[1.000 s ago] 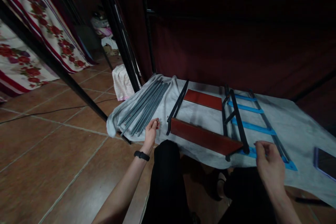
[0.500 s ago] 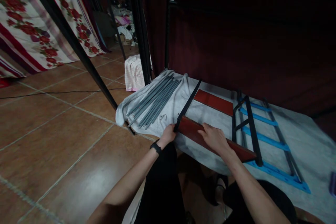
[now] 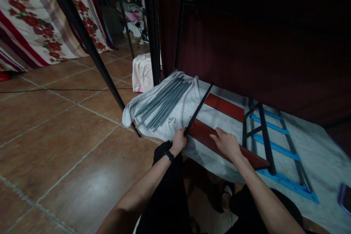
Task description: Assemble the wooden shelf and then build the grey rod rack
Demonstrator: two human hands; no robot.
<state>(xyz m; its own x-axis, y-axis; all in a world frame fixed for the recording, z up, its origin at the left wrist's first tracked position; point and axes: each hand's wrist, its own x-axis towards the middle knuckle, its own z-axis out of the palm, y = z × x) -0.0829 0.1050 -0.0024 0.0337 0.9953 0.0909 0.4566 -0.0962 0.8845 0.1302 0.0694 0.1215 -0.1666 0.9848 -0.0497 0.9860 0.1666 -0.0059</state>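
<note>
A black metal frame (image 3: 199, 108) with two red-brown boards lies on a cloth-covered surface. My left hand (image 3: 179, 141), with a dark band on its wrist, is closed around the near corner, where the black bar meets the near board (image 3: 201, 133). My right hand (image 3: 227, 144) is closed over that same board near its middle, fingers over the far edge; its underside is hidden. The far board (image 3: 225, 106) lies flat across the frame. At the frame's right end stands a black side piece (image 3: 265, 139) with a crossbar.
Grey rods (image 3: 167, 104) lie bundled on the pale cloth (image 3: 307, 139), with a few small screws (image 3: 172, 120) beside them. A rack with blue rungs (image 3: 276, 150) lies right of the frame. A phone-like object (image 3: 344, 198) is at the right edge. Black posts (image 3: 82, 36) rise at left.
The view has shifted slightly, bringing more of the phone-like object in at the right. Both hands keep their places on the frame and board.
</note>
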